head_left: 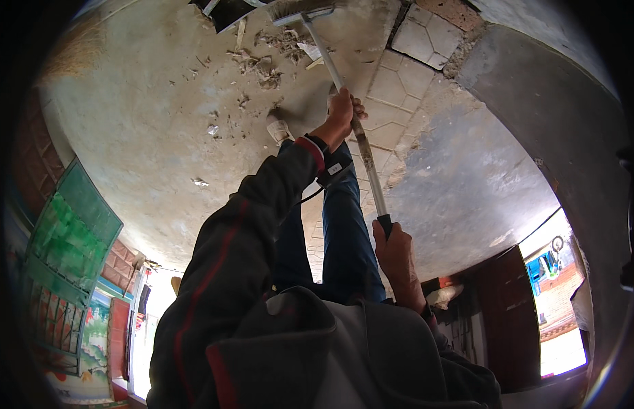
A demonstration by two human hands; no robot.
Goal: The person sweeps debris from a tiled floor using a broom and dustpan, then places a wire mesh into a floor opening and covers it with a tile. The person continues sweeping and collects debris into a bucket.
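A push broom with a long metal handle [374, 186] runs from my body toward the top of the view. My left hand [343, 113] is closed around the middle of the handle. Lower down, my right hand [396, 250] grips the dark end of it. The broom head [302, 16], with its bristles, rests on the floor at the top. Just on my side of it lies a heap of dirt and debris [263, 64], with a pale scrap [311, 50] and thin wood pieces. A black object [230, 13], partly cut off, lies beside the broom head.
The concrete floor [133, 138] carries scattered litter, including a white scrap [212, 130]. Patterned paving tiles [399, 82] run along the right, beside a grey wall [531, 87]. A green metal door [74, 230] stands at left; a bright doorway [557, 296] opens at lower right.
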